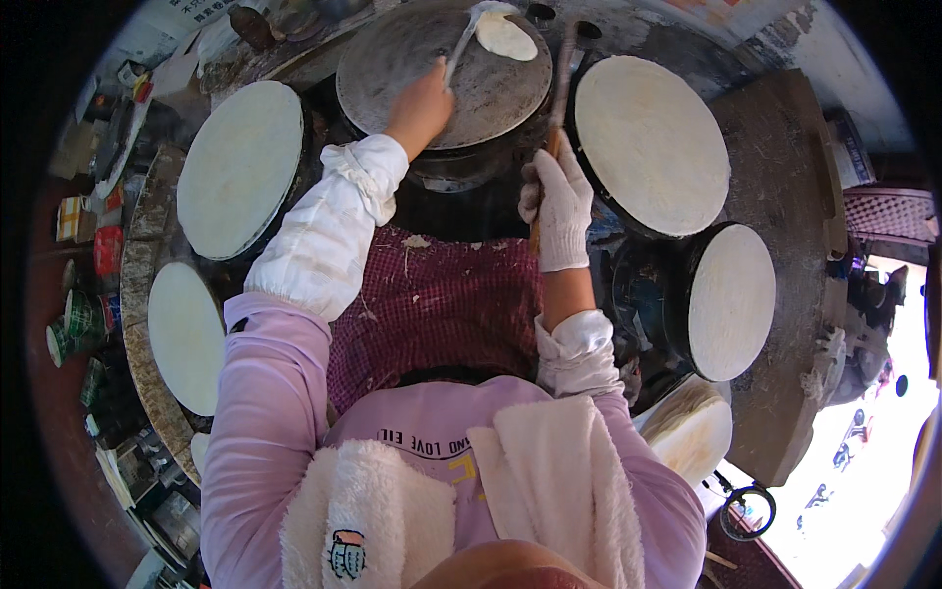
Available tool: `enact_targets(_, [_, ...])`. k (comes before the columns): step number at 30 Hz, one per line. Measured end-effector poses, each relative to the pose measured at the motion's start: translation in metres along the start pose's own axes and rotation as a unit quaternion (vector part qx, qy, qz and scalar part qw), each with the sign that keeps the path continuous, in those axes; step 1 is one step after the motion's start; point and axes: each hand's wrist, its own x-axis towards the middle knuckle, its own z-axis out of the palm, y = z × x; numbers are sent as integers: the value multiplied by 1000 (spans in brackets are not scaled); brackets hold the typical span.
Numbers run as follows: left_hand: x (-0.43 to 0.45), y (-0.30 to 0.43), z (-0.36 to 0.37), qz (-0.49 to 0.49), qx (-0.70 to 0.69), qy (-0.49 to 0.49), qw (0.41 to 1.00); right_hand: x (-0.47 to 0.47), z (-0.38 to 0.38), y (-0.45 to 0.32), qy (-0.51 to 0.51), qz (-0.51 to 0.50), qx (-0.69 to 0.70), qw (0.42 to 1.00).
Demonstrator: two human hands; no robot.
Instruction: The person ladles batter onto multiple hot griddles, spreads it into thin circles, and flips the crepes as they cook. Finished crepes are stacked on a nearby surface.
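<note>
My bare left hand [423,107] grips the handle of a ladle [462,50] over a round dark griddle [397,73]. At the ladle's far end, pale batter [506,37] lies in a small pool near the griddle's upper right edge. A white knit glove covers my right hand [558,188], which is closed around a long wooden-handled tool [564,88]. The tool points away from me, between that griddle and another one on the right; its far end is blurred. Thin round sheets of batter cover the griddles at left [243,169] and right [651,143].
More batter-covered griddles stand nearer me at left [185,339] and right [732,302]. Stacked flat pancakes [688,431] lie by my right elbow. A curved counter edge [147,294] runs along the left, and a brown board [780,221] flanks the right. A checked apron [441,309] covers my lap.
</note>
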Motion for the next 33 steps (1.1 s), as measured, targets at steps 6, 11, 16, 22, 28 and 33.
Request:
enact_targets(6, [7, -10, -45, -23, 90, 68, 993, 50, 26, 55, 19, 86, -4, 996])
enact_targets(11, [15, -52, -120, 67, 23, 286, 956, 60, 30, 63, 74, 38, -51, 995])
enact_targets(16, [-61, -36, -131, -235, -383, 49, 892, 136, 78, 59, 80, -20, -55, 995])
enact_targets(22, [-198, -27, -96, -387, -494, -8, 778, 179, 53, 39, -59, -174, -369, 911])
enact_targets(28, [-382, -76, -67, -461, -314, 15, 830, 73, -39, 29, 91, -173, -626, 755])
enact_targets(33, [-429, -81, -72, -389, -149, -41, 908, 67, -12, 30, 102, -126, -723, 671])
